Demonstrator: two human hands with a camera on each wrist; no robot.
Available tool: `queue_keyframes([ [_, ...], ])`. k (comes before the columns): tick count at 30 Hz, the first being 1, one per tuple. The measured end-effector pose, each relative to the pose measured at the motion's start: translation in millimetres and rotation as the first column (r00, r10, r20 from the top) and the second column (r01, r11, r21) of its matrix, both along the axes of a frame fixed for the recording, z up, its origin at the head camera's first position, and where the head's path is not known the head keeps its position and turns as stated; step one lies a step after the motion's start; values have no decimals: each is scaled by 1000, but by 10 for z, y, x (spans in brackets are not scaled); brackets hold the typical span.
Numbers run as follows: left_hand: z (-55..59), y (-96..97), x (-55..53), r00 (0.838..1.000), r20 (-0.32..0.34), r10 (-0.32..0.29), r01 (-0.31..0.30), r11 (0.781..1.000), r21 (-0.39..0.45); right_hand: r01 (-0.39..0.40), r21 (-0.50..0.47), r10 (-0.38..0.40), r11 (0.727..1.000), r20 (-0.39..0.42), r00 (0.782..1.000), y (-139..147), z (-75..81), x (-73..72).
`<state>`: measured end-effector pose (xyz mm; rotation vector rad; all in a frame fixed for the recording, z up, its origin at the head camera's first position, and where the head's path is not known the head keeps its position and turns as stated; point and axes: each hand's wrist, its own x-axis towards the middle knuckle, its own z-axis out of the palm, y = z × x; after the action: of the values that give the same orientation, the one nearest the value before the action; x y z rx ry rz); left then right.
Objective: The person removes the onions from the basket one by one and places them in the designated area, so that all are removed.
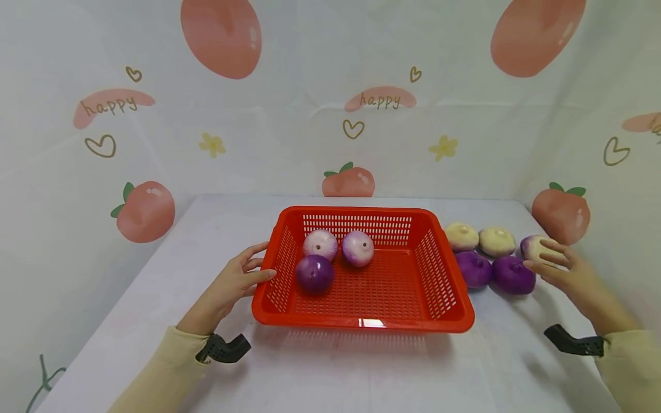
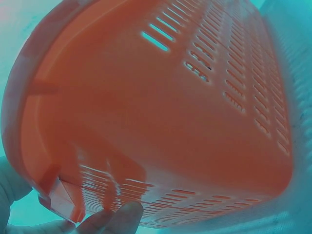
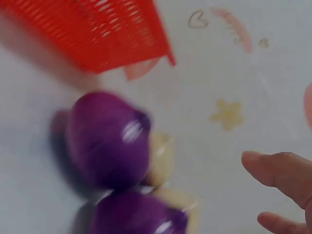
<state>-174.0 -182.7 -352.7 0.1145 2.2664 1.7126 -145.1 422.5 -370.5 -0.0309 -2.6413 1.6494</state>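
A red plastic basket (image 1: pixel 361 325) with slotted walls stands on the table. My left hand (image 1: pixel 234 281) grips its left rim, thumb over the edge and fingers against the outer wall, as the left wrist view shows. Inside lie two white-and-purple onions (image 1: pixel 321 245) and a dark purple onion (image 1: pixel 315 273). My right hand (image 1: pixel 573 275) hovers with spread fingers beside a white-and-purple onion (image 1: pixel 533 248), which it partly covers. It holds nothing. Close by, right of the basket, sit two dark purple onions (image 1: pixel 513 275) and two cream onions (image 1: pixel 497 241).
A white cloth printed with fruit, hearts and flowers hangs behind and beside the white table (image 1: pixel 361 378). The onion group lies close against the basket's right side. Black wrist straps (image 1: pixel 224 349) stick out from both sleeves.
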Motion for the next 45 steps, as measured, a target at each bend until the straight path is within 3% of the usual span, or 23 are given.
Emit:
queue_keyframes([
  [2,-5,-1,-4,1000,6,8,-7,1000,-10,-13,22,14,1000,-49,999,-61,138,-17],
  [4,-11,-4,-8,1000,11,15,-15,1000,-20,-46,-43,41,998,-100,994,-139,282,-47],
  [7,-16,-12,-11,1000,10,18,-18,1000,-26,-67,-66,56,996,-151,987,-334,517,-83],
  [10,-18,-15,-9,1000,8,18,-17,999,-27,-120,-184,88,976,-171,981,-571,728,-136],
  [14,-15,-6,-1,1000,9,13,-12,1000,-22,-149,-231,112,962,-165,980,-957,987,-184],
  [17,-12,3,1,1000,10,11,-11,1000,-19,-162,-162,133,973,-176,975,-1276,1150,-211],
  [21,-9,3,0,1000,11,6,-6,1000,-16,-247,-108,214,963,-252,944,-1654,1264,-301],
  [25,-18,-20,-7,1000,13,6,-6,1000,-10,-337,-37,312,941,-293,904,-1986,1289,-453],
  [32,-21,-23,-13,1000,6,-2,2,1000,-6,-482,18,469,876,-267,842,-2523,1187,-660],
  [39,-3,-19,-14,1000,10,0,0,1000,-9,-581,116,592,806,-152,791,-2907,971,-803],
  [45,9,-13,-12,1000,23,4,-3,1000,-14,-637,151,645,756,-6,765,-3134,762,-900],
])
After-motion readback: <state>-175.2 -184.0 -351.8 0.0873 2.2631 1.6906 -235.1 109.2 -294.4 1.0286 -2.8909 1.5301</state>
